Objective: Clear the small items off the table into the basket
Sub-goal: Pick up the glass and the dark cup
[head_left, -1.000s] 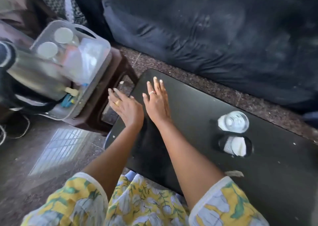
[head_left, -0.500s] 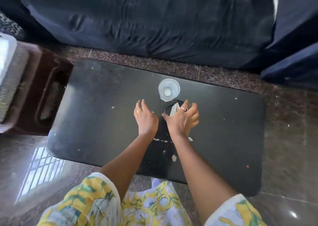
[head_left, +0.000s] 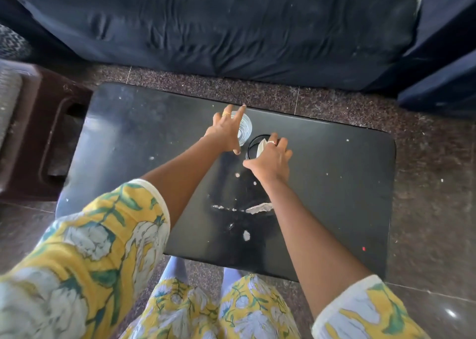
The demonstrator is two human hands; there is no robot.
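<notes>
A clear glass point(head_left: 244, 132) stands near the far edge of the black table point(head_left: 334, 184). My left hand point(head_left: 226, 132) lies over it with fingers spread, index finger past the far side and thumb at the near side. Just to the right is a black cup point(head_left: 253, 146) with white paper point(head_left: 261, 146) in it. My right hand point(head_left: 270, 160) covers it from above, fingers curled over the rim and paper. The grey basket point(head_left: 7, 101) shows only as a sliver at the left edge, on a brown stool point(head_left: 46, 137).
White scraps and crumbs point(head_left: 257, 208) lie on the table's near half. A dark blue sofa point(head_left: 219, 29) runs along the far side, close to the table. Speckled floor surrounds the table. My yellow floral sleeves and lap fill the bottom.
My left hand reached forward from beside the black cup to over the clear glass. My right hand stays on the black cup. The view shifted right, off the basket.
</notes>
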